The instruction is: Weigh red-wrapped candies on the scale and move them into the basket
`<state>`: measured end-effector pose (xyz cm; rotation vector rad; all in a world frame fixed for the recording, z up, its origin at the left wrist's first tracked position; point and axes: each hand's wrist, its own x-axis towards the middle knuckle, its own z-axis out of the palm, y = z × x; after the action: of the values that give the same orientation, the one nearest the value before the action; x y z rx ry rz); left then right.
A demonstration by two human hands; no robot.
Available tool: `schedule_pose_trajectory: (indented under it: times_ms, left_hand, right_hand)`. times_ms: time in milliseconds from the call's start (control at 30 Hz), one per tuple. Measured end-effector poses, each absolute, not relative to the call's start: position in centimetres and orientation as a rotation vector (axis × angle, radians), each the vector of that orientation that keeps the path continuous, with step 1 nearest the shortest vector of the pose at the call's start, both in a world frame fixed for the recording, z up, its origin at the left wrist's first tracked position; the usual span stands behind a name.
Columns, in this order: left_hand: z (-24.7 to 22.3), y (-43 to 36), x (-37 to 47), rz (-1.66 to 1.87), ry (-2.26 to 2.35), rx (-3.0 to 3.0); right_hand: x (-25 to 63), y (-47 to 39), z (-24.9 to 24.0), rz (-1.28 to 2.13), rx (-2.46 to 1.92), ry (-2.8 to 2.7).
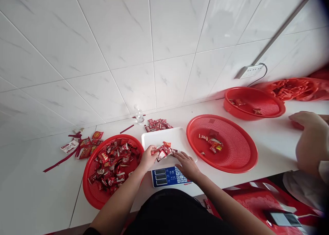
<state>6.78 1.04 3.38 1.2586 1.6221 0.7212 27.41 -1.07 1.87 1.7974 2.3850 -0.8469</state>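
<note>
My left hand [149, 157] is at the left side of the scale's white tray [147, 136], thumb and fingers pinched on the edge of a small red wrapped candy. Against the tray's right part lies my right hand [187, 164], fingers stretched out, their tips touching the candy pile. Between both hands sits this small heap of red wrapped candies [161, 154]. Below the tray, the scale's blue panel [168, 176] shows displays and keys, partly covered by my right hand. Left of my left forearm, a red mesh basket [88, 190] holds many red wrapped candies [110, 161].
A red basket [239, 139] with several candies stands right of the scale; another red basket [280, 106] is behind it. More packets [159, 124] and a clear bottle [139, 115] lie near the wall. Another person's arm [311, 142] reaches in at right.
</note>
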Motion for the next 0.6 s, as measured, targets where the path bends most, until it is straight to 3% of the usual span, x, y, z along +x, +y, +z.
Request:
schedule_pose_trajectory:
  times_ms: [467, 600]
  left_hand:
    - [3.4, 2.7, 5.6, 0.790, 1.711, 1.193]
    - [2.5, 2.9, 5.6, 0.665, 1.766, 1.196]
  right_hand:
    - [26.6, -1.6, 2.3, -0.833, 1.843, 2.507]
    - [26.1, -1.3, 2.4, -0.768, 1.810, 2.523]
